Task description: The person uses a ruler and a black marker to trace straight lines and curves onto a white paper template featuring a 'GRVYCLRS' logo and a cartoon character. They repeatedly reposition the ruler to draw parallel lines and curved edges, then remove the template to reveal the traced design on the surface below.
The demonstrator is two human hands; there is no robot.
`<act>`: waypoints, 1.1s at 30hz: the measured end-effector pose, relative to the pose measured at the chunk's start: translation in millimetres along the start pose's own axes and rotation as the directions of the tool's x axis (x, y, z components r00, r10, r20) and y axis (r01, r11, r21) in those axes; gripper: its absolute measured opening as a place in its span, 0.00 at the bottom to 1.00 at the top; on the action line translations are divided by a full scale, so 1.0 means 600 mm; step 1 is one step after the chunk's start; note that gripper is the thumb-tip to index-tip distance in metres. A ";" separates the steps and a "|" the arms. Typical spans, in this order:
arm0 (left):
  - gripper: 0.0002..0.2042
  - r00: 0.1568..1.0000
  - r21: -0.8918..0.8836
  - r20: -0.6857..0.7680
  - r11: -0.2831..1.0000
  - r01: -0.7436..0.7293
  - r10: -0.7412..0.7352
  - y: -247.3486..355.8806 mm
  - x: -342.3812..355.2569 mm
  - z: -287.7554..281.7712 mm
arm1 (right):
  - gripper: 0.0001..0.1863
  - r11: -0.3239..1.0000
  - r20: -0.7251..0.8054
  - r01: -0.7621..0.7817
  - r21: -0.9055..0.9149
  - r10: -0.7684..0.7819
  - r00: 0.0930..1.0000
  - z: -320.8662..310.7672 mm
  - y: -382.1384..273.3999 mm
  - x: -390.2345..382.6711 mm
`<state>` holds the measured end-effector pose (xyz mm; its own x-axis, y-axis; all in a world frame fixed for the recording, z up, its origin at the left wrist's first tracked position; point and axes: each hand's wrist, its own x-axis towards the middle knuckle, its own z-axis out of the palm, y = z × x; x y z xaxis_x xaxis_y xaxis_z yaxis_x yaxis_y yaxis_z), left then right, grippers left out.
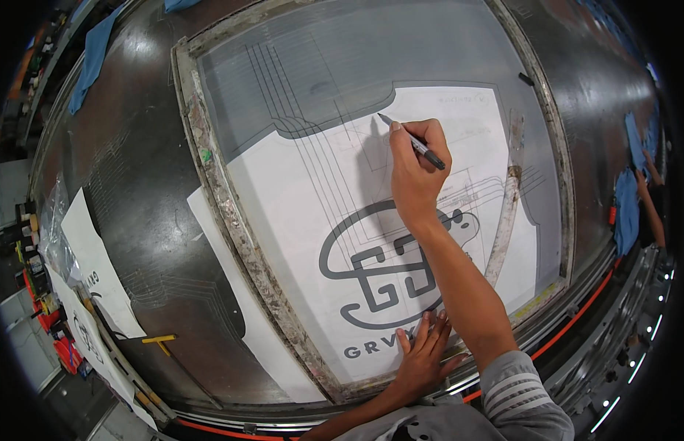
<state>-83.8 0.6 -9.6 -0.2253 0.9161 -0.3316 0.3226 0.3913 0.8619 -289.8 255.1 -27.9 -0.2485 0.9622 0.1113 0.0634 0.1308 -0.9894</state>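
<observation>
My right hand (pixel 421 173) grips a marker pen (pixel 430 156) with a grey and black barrel. The pen's tip is at the neckline edge of a white shirt-shaped paper pattern (pixel 459 125), where a dark line runs along the outline. A grey mesh screen (pixel 371 44) in a worn, stained frame (pixel 223 192) stretches over the pattern. On the pattern is a large dark looped logo (pixel 328 250) with lettering below. My left hand (pixel 424 360) rests with fingers spread over the pattern's lower part, beside the lettering.
A worn, stained strip (pixel 505 213) lies along the screen's right side. A small black pen cap (pixel 526 79) sits near the upper right frame. To the left, more paper patterns (pixel 99 264) and a yellow-handled tool (pixel 159 339) lie on the dark table. Another person's arm (pixel 653 209) is near blue cloth (pixel 625 209) at right.
</observation>
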 end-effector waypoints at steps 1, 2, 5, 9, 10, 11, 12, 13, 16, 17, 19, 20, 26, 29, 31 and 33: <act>0.42 1.000 -0.016 0.018 1.000 0.008 -0.007 -0.002 -0.002 0.003 | 0.08 1.000 -0.016 0.020 -0.021 -0.021 1.000 0.002 0.008 -0.001; 0.42 0.999 -0.031 0.036 0.999 0.016 -0.014 -0.003 -0.003 0.004 | 0.08 0.998 -0.032 0.040 -0.042 -0.041 0.999 0.003 0.015 -0.001; 0.42 0.999 -0.044 0.042 0.999 0.006 -0.004 -0.003 -0.003 0.002 | 0.08 0.995 -0.013 0.082 -0.052 -0.082 0.997 0.003 0.028 0.005; 0.42 1.000 -0.045 0.029 0.999 -0.004 0.005 -0.004 -0.003 0.002 | 0.09 0.991 0.006 0.081 -0.108 -0.081 0.997 0.006 0.025 0.001; 0.42 1.000 -0.051 0.027 0.999 -0.006 0.008 -0.005 -0.003 0.001 | 0.09 0.989 0.004 0.090 -0.118 -0.090 0.996 0.006 0.026 0.002; 0.42 1.000 -0.056 0.025 0.998 -0.009 0.010 -0.005 -0.004 0.001 | 0.09 0.987 0.003 0.099 -0.128 -0.100 0.995 0.006 0.027 0.002; 0.42 1.000 -0.060 0.021 0.998 -0.013 0.015 -0.005 -0.004 0.001 | 0.09 0.987 0.001 0.105 -0.125 -0.105 0.994 0.006 0.027 0.002; 0.42 1.000 -0.063 0.016 0.998 -0.016 0.017 -0.005 -0.004 0.002 | 0.09 0.987 0.000 0.109 -0.122 -0.109 0.994 0.007 0.027 0.002; 0.42 1.000 -0.068 0.023 0.998 -0.009 0.011 -0.005 -0.004 0.002 | 0.09 0.984 0.014 0.122 -0.133 -0.121 0.993 0.007 0.026 0.002; 0.42 1.000 -0.069 0.029 0.998 -0.004 0.006 -0.005 -0.003 0.002 | 0.09 0.982 0.021 0.127 -0.140 -0.125 0.992 0.007 0.025 0.001; 0.42 0.999 -0.071 0.031 0.997 -0.003 0.005 -0.005 -0.003 0.002 | 0.09 0.978 0.036 0.145 -0.148 -0.141 0.989 0.007 0.024 0.001; 0.42 0.999 -0.071 0.033 0.997 -0.002 0.005 -0.005 -0.003 0.002 | 0.09 0.976 0.043 0.154 -0.152 -0.149 0.988 0.007 0.024 0.001; 0.43 1.000 -0.077 0.024 0.997 -0.004 0.006 -0.003 -0.002 0.001 | 0.09 0.971 0.099 0.194 -0.142 -0.181 0.978 0.008 0.028 -0.001; 0.43 1.000 -0.082 0.002 0.997 -0.011 0.011 -0.004 -0.003 0.004 | 0.09 0.966 0.122 0.230 -0.117 -0.216 0.969 0.010 0.030 0.000; 0.43 1.000 -0.082 -0.004 0.997 -0.013 0.012 -0.004 -0.003 0.004 | 0.09 0.965 0.140 0.229 -0.126 -0.212 0.967 0.010 0.029 0.000; 0.43 1.000 -0.073 -0.008 0.997 -0.011 0.010 -0.003 -0.003 0.004 | 0.09 0.964 0.155 0.231 -0.129 -0.210 0.965 0.011 0.027 -0.001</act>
<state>-82.0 -1.6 -11.6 -0.2297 0.9194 -0.3194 0.2574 0.3738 0.8911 -294.8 255.4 -44.6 -0.4034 0.8641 0.3009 0.1280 0.3789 -0.9165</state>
